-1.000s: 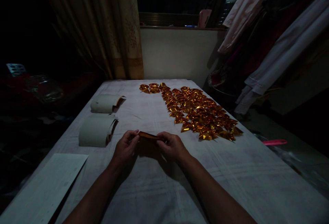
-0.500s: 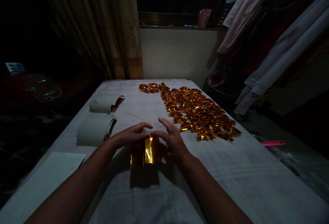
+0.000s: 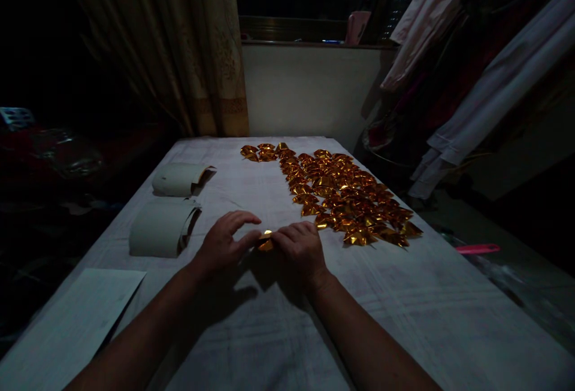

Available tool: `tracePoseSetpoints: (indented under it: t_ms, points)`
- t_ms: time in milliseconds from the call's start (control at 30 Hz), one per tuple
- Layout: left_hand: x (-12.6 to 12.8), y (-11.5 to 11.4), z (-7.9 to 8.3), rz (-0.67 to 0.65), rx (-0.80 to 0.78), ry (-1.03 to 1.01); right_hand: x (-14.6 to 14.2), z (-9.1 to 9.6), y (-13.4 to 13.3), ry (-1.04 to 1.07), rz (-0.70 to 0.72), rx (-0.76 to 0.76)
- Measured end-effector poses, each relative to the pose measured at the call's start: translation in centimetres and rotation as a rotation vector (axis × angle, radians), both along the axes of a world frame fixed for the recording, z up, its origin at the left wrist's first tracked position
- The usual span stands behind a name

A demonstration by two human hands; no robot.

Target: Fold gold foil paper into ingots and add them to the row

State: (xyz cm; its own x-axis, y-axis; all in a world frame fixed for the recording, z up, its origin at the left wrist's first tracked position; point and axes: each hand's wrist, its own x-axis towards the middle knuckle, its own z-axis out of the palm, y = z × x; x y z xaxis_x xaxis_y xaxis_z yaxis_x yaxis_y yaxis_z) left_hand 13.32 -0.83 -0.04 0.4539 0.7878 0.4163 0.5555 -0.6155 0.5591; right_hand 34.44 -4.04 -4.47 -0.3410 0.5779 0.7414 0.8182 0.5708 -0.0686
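A small folded piece of gold foil paper [image 3: 266, 244] is between my hands above the cloth. My right hand [image 3: 302, 250] is closed round its right end, with the fingers bent over it and partly hiding it. At the left end, the thumb tip of my left hand [image 3: 224, 244] meets the foil's edge. The index finger of that hand arches above with a gap below it, so the hand looks open. To the right, beyond my right hand, lies a broad pile of folded gold foil pieces [image 3: 335, 184].
A pale cloth [image 3: 404, 319] covers the table. Two curled paper stacks [image 3: 157, 229] stand at the left, with a flat pale sheet [image 3: 81, 313] nearer me. A curtain [image 3: 197, 49] hangs behind, and clothes [image 3: 489, 85] hang at the right. A pink handle [image 3: 478, 249] shows past the right edge.
The foil was a wider sheet hanging below both hands and now shows as a small folded piece. My right fingers have closed over it. My left hand has shifted slightly, its fingers apart.
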Motion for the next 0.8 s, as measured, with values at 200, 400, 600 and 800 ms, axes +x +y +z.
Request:
tracePoseSetpoints:
  t_ms: [200, 400, 600, 800]
  points:
    - [0.2, -5.1, -2.4, 0.008, 0.308, 0.245, -1.2, -0.5, -1.1, -0.038, 0.016, -0.041]
    - [-0.2, -4.8, -3.0, 0.014, 0.384, 0.261, -0.7, 0.0, -1.0, -0.036, 0.081, 0.079]
    - [-0.2, -2.0, -2.9, -0.042, 0.598, 0.138, 0.5, 0.6, -0.4, 0.043, 0.078, 0.183]
    - [-1.2, -5.0, -5.1, -0.139, 0.473, 0.118, 1.2, -1.3, -3.1, -0.083, 0.239, -0.109]
